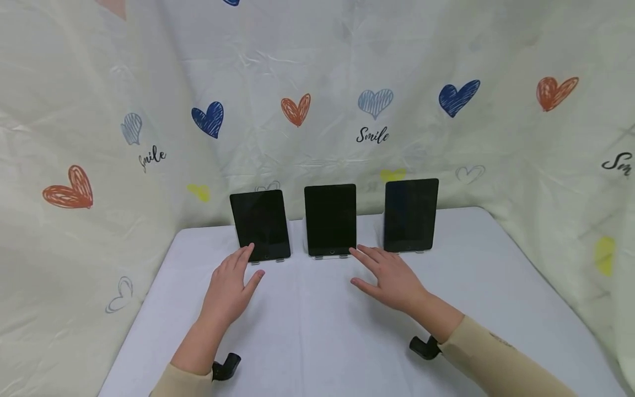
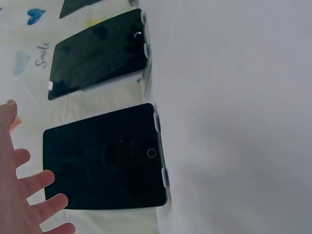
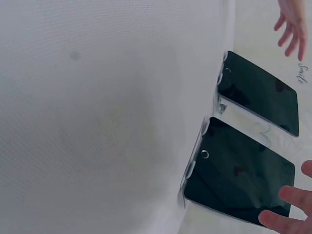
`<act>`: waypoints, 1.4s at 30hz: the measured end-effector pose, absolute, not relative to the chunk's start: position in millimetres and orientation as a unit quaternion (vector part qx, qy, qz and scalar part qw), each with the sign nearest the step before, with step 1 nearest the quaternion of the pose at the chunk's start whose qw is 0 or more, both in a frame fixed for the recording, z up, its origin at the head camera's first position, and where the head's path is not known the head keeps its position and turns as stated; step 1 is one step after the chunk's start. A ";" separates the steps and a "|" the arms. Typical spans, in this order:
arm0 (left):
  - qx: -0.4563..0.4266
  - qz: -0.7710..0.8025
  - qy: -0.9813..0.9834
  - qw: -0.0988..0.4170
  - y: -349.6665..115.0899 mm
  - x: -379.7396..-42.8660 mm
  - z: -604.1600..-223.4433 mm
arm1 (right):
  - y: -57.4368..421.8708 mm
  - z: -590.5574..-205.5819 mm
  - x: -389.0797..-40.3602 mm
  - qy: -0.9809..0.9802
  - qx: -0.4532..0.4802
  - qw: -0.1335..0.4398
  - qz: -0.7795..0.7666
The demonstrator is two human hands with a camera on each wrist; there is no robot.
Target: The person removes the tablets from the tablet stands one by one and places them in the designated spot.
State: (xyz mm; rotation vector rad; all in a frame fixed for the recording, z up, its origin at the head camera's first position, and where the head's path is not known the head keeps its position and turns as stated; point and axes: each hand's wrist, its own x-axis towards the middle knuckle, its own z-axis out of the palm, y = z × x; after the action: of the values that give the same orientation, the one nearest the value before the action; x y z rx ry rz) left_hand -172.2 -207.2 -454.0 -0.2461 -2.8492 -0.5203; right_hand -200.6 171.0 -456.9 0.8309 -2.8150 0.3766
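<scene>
Three black tablets with dark screens stand in a row at the back of the white table: a left one (image 1: 260,219), a middle one (image 1: 330,220) and a right one (image 1: 410,214). Clear stands prop them upright with a backward lean. My left hand (image 1: 225,289) hovers in front of the left tablet, fingers spread and holding nothing. Between the middle and right tablets, a little nearer to me, is my right hand (image 1: 392,280), its fingers extended and empty. In the right wrist view, right-hand fingers (image 3: 287,222) overlap the nearer tablet (image 3: 239,170); contact cannot be told.
A pale cloth (image 1: 327,66) printed with hearts and "Smile" hangs behind and beside the table (image 1: 317,331). Black curved pieces (image 1: 226,366) show at both wrists. Small clear stand lips (image 2: 165,178) hold the tablets' lower edges.
</scene>
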 end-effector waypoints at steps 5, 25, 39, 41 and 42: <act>-0.070 -0.176 -0.975 0.116 -209.5 -177.1 -454.5 | 165.6 -458.0 -203.6 -0.944 0.284 0.096 0.136; -0.051 -0.178 -0.975 0.119 -220.9 -189.6 -453.5 | 144.3 -455.1 -212.0 -0.948 0.267 0.081 0.153; -0.039 -0.184 -0.976 0.106 -222.6 -192.0 -458.7 | 132.6 -454.2 -215.2 -0.951 0.237 0.060 0.191; -0.039 -0.184 -0.977 0.104 -222.9 -192.5 -459.6 | 131.2 -454.6 -216.3 -0.951 0.237 0.057 0.191; -0.039 -0.187 -0.976 0.104 -223.2 -192.7 -459.7 | 130.6 -454.9 -217.0 -0.951 0.236 0.055 0.192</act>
State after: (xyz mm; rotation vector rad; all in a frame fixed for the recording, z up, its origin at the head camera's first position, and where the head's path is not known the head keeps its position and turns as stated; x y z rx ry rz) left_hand -192.7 -223.2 -459.7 -0.1141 -2.8788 -0.5506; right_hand -217.0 130.6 -454.9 0.7170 -2.8865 0.5826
